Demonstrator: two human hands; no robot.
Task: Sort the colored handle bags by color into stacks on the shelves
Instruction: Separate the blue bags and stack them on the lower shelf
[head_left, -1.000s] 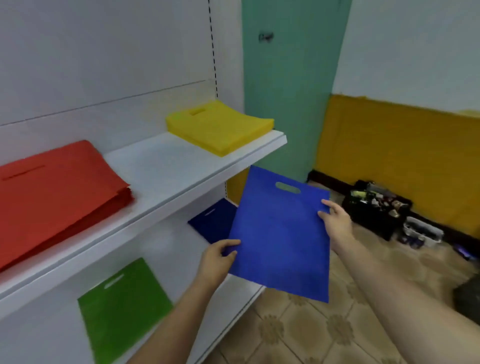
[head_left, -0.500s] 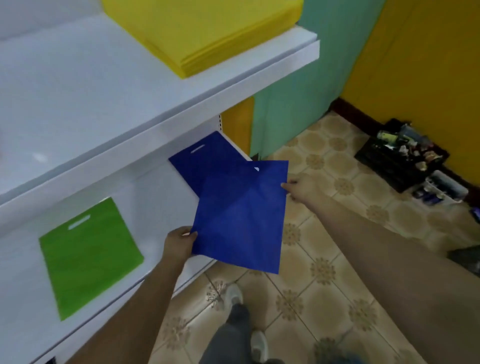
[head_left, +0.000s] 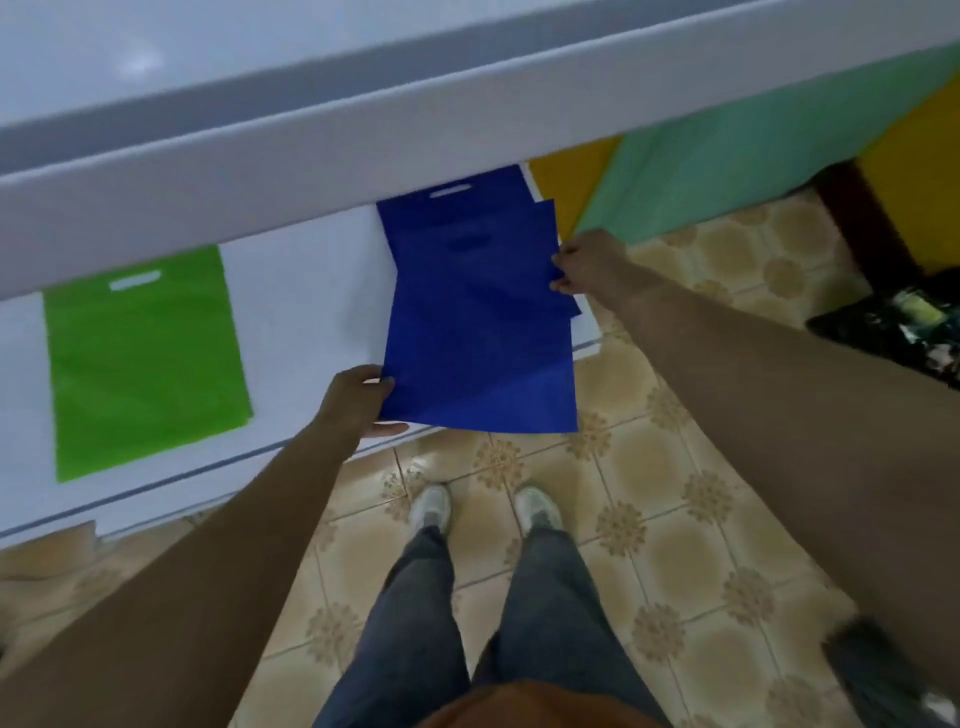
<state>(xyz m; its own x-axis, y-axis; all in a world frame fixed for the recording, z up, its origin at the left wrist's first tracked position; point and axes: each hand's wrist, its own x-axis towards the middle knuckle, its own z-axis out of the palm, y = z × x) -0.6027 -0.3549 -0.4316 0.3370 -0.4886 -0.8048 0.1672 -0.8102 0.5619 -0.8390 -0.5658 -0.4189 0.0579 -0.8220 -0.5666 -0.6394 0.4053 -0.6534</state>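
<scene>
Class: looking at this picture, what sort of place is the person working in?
Probably a small shop or stockroom: white display shelves, flat blue bags and a green bag laid out by colour, and a tiled floor.

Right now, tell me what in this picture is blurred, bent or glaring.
Head view: motion blur softens the whole frame, most along the upper shelf edge and the lower right corner; the wide lens bows that edge; a pale glare spot sits on the shelf top at upper left; the blue bag and green bag stay readable, edges soft.
</scene>
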